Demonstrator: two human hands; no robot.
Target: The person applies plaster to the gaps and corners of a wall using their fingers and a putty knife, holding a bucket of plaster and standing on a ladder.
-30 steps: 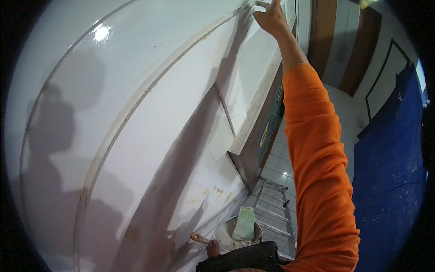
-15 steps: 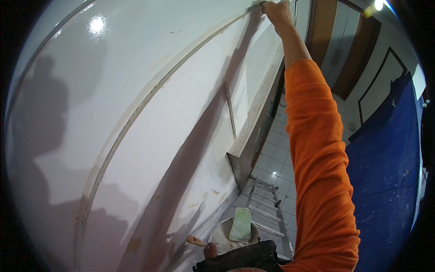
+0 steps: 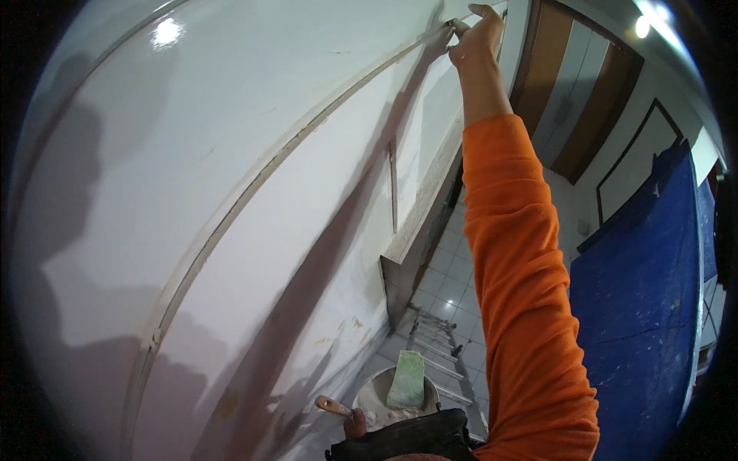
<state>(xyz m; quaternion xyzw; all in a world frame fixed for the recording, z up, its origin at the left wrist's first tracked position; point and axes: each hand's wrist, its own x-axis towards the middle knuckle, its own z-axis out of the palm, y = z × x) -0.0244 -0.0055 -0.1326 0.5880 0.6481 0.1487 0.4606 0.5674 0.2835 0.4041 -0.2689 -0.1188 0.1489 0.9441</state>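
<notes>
right hand [image 3: 477, 38] at wall seam [image 3: 289, 146] | left hand [image 3: 355, 424] by bucket [image 3: 374, 393] | grips: cannot tell | sleeve [image 3: 523, 253] between ladder [image 3: 446, 370], blue sheet [image 3: 638, 307]

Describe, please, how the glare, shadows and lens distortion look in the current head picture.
Head view: a glare spot shines at upper left on the wall; in the head view, a long shadow slants up toward the right hand; the head view's fisheye likely bows the line, with dark corners around; a light flares at upper right in that head view.
</notes>
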